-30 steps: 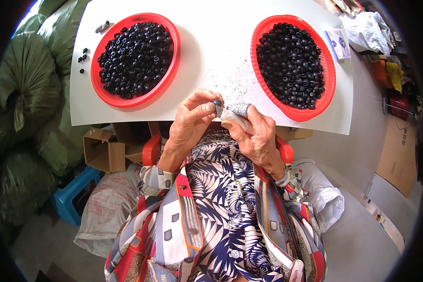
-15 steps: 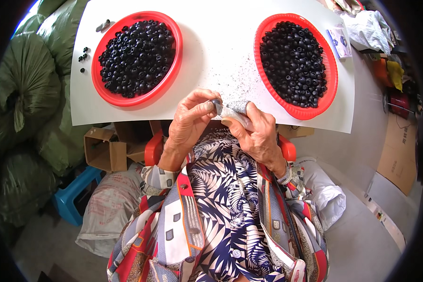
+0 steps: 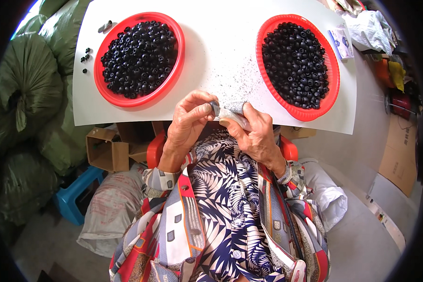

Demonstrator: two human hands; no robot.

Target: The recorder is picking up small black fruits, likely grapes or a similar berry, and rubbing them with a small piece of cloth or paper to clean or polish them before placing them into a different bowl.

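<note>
Over the near edge of the white table, my left hand (image 3: pixel 189 123) pinches a small black hollow cap (image 3: pixel 215 106) between thumb and forefinger. My right hand (image 3: pixel 257 132) is closed on a small tool (image 3: pixel 234 118) with a pale wrapped handle. The tool's grey, blade-like tip meets the cap; whether it is inside or against the rim is too small to tell. A grey speckled covering (image 3: pixel 236 107) sits about my right forefinger. Red plastic baskets stand beyond my hands, the left basket (image 3: pixel 181 58) and the right basket (image 3: pixel 335 80), both heaped with black caps.
Dark shavings (image 3: pixel 239 84) dot the white table (image 3: pixel 216 28). Several loose caps (image 3: pixel 85 58) and a grey piece (image 3: pixel 105 27) lie at its left, a small packet (image 3: pixel 341 43) at its right. Green sacks (image 3: pixel 26 89), a cardboard box (image 3: pixel 107 149) and a blue stool (image 3: pixel 77 195) crowd the left.
The whole view has shifted slightly. My right hand and the tool have edged a little closer to the left hand; both grips stay the same.
</note>
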